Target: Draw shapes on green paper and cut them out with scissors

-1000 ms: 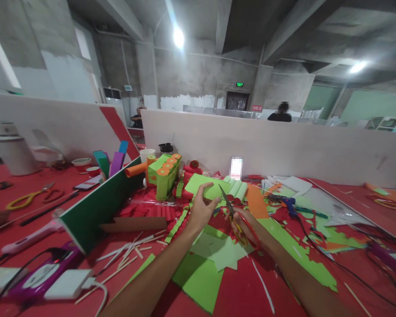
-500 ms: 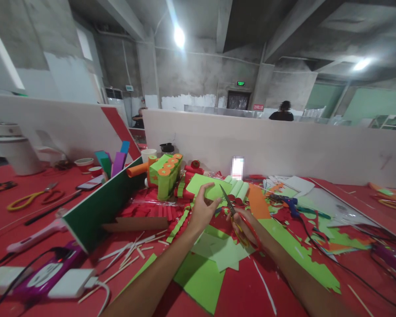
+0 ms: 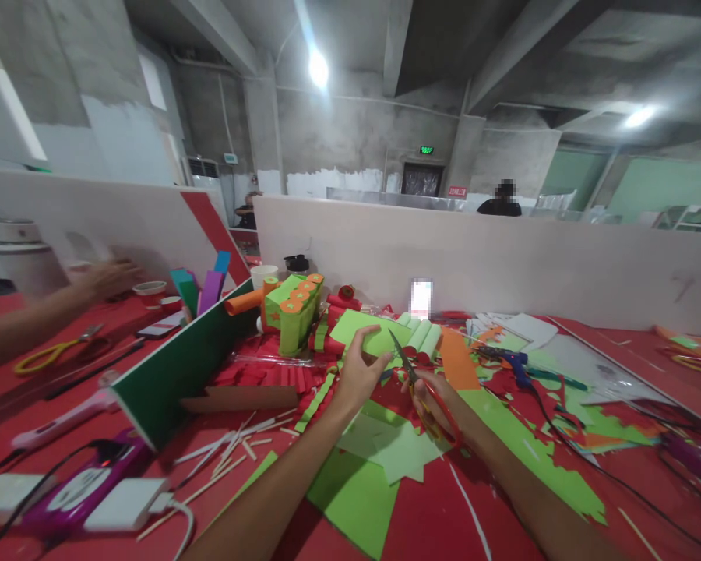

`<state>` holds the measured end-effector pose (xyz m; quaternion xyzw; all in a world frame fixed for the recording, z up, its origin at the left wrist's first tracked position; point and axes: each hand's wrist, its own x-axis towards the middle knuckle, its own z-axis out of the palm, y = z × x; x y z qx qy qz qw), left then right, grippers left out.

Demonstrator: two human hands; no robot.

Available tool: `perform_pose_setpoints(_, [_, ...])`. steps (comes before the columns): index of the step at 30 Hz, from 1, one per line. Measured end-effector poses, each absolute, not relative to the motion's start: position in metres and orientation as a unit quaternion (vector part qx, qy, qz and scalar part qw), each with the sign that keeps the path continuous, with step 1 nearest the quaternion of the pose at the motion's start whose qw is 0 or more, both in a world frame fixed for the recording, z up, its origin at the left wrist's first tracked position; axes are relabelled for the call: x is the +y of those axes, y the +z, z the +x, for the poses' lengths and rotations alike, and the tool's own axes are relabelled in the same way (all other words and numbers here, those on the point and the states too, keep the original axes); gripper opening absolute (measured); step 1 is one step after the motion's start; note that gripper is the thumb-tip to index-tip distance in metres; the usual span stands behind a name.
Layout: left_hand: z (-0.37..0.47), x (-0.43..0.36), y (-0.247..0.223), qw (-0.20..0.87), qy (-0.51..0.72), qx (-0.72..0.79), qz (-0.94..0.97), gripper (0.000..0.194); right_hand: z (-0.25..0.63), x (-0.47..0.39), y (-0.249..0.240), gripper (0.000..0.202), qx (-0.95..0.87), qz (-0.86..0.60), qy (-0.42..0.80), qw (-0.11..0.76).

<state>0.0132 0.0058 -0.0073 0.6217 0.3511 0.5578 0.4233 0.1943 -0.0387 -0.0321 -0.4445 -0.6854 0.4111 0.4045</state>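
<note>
The right hand (image 3: 444,387) grips the red-and-yellow-handled scissors (image 3: 407,368); whether the left hand (image 3: 359,375) pinches anything, I cannot tell

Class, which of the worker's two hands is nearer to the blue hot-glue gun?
Right. The right hand, holding scissors, is left of the blue hot-glue gun; the left hand is farther left.

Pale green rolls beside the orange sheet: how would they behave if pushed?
The pale green rolls would probably roll sideways, being rounded and lying on their sides, though neighbours side by side may check each other. They look like rolled sheet, so likely light and easily dented.
</note>
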Motion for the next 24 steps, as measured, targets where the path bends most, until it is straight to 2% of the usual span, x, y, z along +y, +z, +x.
perform_pose_setpoints(14, [0.011,0.007,-0.005,0.439,0.531,0.352,0.634,0.06,0.195,-0.043,-0.021,0.054,-0.693,-0.443,0.4,0.403])
perform_pose_setpoints(24, [0.009,0.015,-0.013,0.426,0.54,0.331,0.646,0.053,0.202,-0.05,-0.005,0.048,-0.734,-0.446,0.388,0.334])
